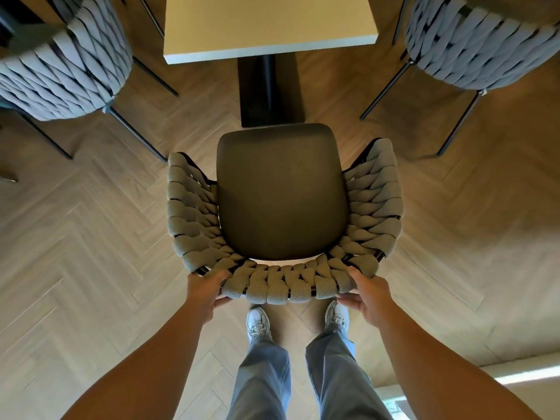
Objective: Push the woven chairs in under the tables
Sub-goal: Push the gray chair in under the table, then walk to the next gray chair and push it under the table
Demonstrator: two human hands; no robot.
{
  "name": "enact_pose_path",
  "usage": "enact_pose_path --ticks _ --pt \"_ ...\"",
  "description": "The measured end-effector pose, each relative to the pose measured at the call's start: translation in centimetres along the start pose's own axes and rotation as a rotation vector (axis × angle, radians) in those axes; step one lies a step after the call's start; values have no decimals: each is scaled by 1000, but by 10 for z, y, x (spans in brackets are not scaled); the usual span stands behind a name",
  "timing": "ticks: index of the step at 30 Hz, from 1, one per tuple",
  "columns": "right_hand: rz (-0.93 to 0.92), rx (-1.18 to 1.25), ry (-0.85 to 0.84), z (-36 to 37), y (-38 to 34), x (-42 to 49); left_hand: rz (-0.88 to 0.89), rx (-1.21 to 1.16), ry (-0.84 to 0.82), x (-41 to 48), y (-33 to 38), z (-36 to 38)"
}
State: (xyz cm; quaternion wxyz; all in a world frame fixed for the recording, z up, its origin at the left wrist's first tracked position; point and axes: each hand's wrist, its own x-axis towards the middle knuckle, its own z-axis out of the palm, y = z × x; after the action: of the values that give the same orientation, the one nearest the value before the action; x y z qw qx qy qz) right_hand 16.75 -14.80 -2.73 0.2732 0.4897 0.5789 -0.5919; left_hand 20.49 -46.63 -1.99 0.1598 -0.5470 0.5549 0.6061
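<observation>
Woven chair (281, 192) stands on the herringbone floor (91, 237) square to the desk (269, 25), its seat front close to the black pedestal base (269, 92) and not yet under the top. The left hand (206, 291) and right hand (368, 294) each grip the woven back rim, fingers (216, 275) clamped over it. Likely risks: a push off-line or too hard could knock the seat or front legs into the pedestal, or snagged legs could tip the chair. A second chair (66, 65) at left and a third chair (472, 43) at right flank the desk, apart from this one; only the pedestal sits in the lane.
</observation>
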Motion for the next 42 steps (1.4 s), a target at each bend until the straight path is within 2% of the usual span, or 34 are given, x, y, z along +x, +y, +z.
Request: enact_pose_path --ticks 8,13,16,20,24,28,32,37,42 --pt "-192 -456 -17 -33 -14 -66 79 571 -151 -56 24 -10" --pt "-274 -555 -35 -51 -2 -100 217 751 -390 -85 31 1" --pt "-265 -596 0 -67 15 -108 267 857 -499 -90 28 13" --pt "-206 -724 -14 -92 29 -111 309 971 -546 -89 26 38" --pt "-152 -715 3 -123 26 -100 315 1047 -560 -90 29 69" --pt "-170 -658 5 -153 5 -77 326 1094 -566 -95 35 114" --pt "-196 -711 -34 -199 -24 -50 326 1139 -551 -105 40 179" --pt "-188 -686 -32 -289 -54 -17 327 1147 -539 -132 34 288" --pt "-187 -731 6 -391 -94 9 349 1173 -624 -178 29 401"
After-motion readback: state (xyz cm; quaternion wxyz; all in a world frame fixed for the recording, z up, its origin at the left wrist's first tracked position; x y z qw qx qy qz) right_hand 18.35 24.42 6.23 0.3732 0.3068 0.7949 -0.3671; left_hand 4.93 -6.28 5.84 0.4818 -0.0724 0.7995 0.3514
